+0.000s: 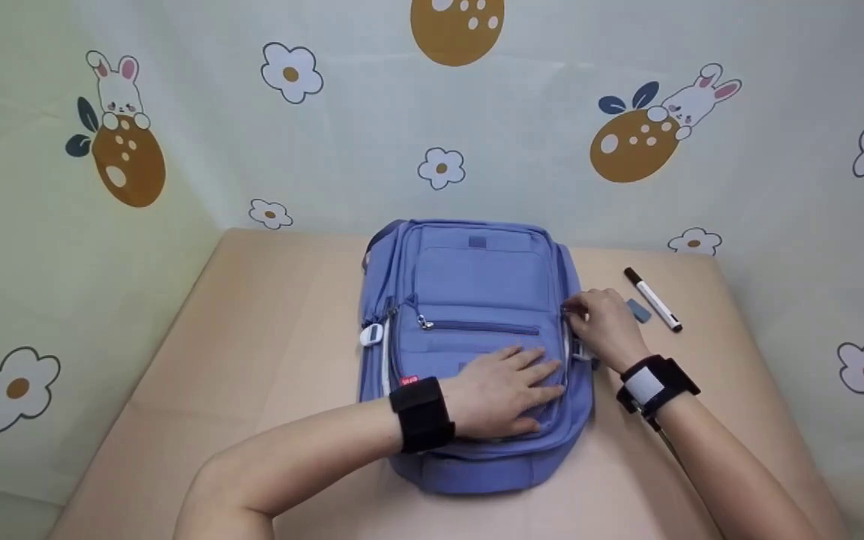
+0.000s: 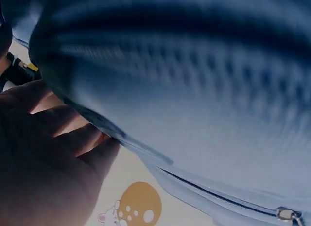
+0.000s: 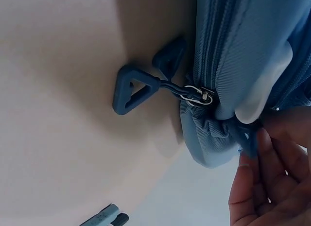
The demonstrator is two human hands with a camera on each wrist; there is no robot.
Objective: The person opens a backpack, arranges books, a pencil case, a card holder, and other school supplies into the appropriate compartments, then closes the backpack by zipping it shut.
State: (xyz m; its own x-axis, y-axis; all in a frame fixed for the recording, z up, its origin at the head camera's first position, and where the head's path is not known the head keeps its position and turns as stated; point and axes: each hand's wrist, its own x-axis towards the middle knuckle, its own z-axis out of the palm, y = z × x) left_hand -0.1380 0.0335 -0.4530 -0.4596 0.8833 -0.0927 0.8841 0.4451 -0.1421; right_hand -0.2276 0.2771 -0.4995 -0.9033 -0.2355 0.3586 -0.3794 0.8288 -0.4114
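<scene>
A blue backpack (image 1: pixel 488 279) lies front side up on the table. Across its lower front pocket my left hand (image 1: pixel 503 394) rests with fingers spread and straight. The left wrist view has that hand (image 2: pixel 53 153) beside pale fabric, with a zipper (image 2: pixel 214 193) running below. At the backpack's right side, my right hand (image 1: pixel 608 322) pinches a dark blue triangular zipper pull (image 3: pixel 248 140) between thumb and fingers. Two more triangular pulls (image 3: pixel 121 92) hang from a zipper slider nearby in the right wrist view. A white buckle (image 3: pixel 265 85) sits just above the pinching fingers.
Right of the backpack lie a white marker (image 1: pixel 655 300) with a black cap and a small blue-grey block (image 1: pixel 638 310). A second white buckle (image 1: pixel 372 334) is on the backpack's left side. A printed curtain (image 1: pixel 372 120) surrounds the table (image 1: pixel 267 322) at the back and sides.
</scene>
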